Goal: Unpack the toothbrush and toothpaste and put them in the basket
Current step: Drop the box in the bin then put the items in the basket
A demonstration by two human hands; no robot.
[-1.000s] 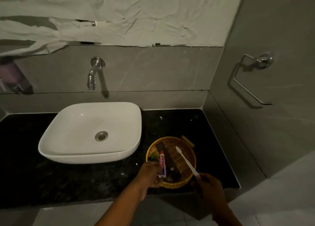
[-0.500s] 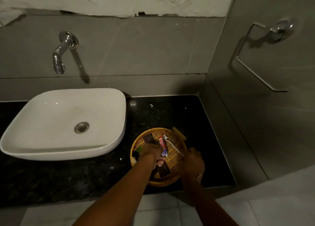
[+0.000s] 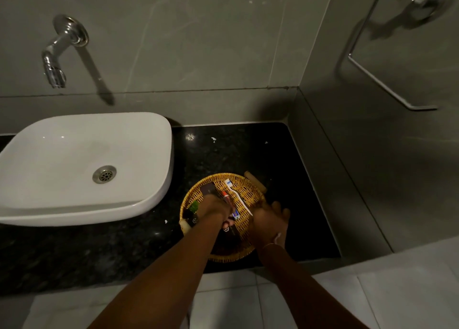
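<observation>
A round wicker basket [image 3: 258, 195] stands on the black counter, right of the sink. In it lie a white toothbrush [image 3: 236, 194], head pointing away from me, and a red and white toothpaste tube [image 3: 229, 201] just left of it. My left hand [image 3: 213, 210] reaches into the basket with its fingers closed against the tube's near end. My right hand [image 3: 269, 220] rests over the basket's right rim, fingers spread, at the toothbrush handle's near tip. Dark packets [image 3: 229, 233] lie partly hidden under both hands.
A white basin [image 3: 74, 159] sits to the left on the black stone counter [image 3: 248, 149], under a chrome wall tap [image 3: 56, 62]. A towel ring [image 3: 387, 85] hangs on the right wall, which bounds the counter. A small green item [image 3: 194, 206] lies at the basket's left side.
Both hands went down into the basket. The toothbrush, held up by my right hand before, now lies flat and that hand's fingers have spread. The view has tilted downward.
</observation>
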